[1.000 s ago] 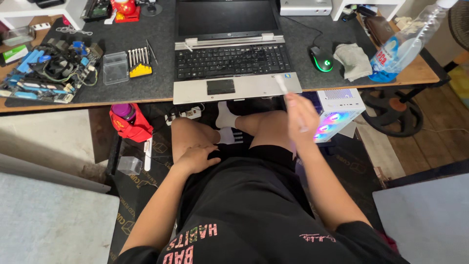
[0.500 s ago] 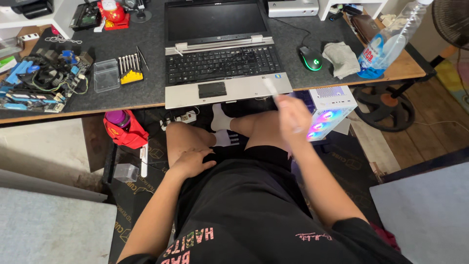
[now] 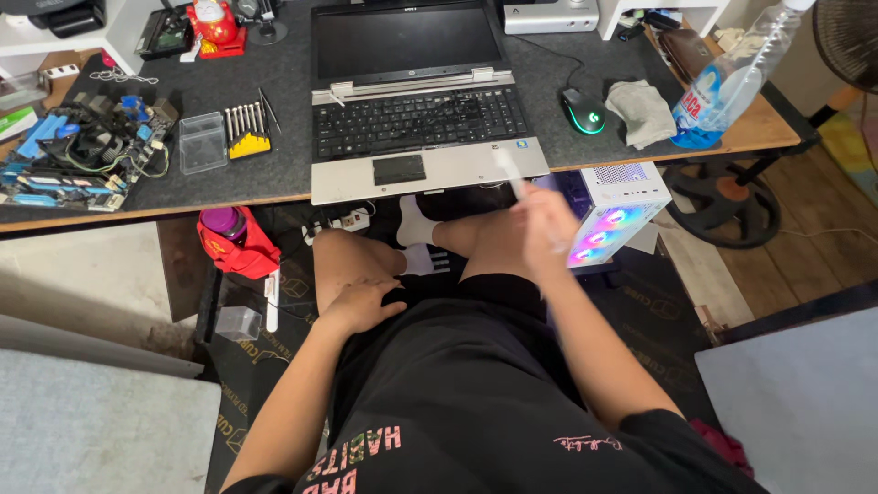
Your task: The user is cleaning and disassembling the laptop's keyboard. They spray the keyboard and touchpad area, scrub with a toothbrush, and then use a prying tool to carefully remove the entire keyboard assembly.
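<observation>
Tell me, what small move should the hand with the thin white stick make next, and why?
Probably bring the thin white stick a little forward to the open silver laptop. The right hand holds it raised just short of the laptop's front edge, while the left hand rests on the thigh.

This looks like a home electronics-repair corner. The worktop (image 3: 274, 174) is covered by a dark mat and carries an open laptop (image 3: 416, 96), a bare circuit board with cables (image 3: 87, 151), a set of small screwdrivers (image 3: 247, 128), a lit mouse (image 3: 583, 112) and a water bottle (image 3: 727, 78). Beside it, a glowing computer case (image 3: 613, 210) stands on the floor by a power strip (image 3: 343, 222), a fan (image 3: 846, 37) and wooden flooring (image 3: 805, 247).
</observation>
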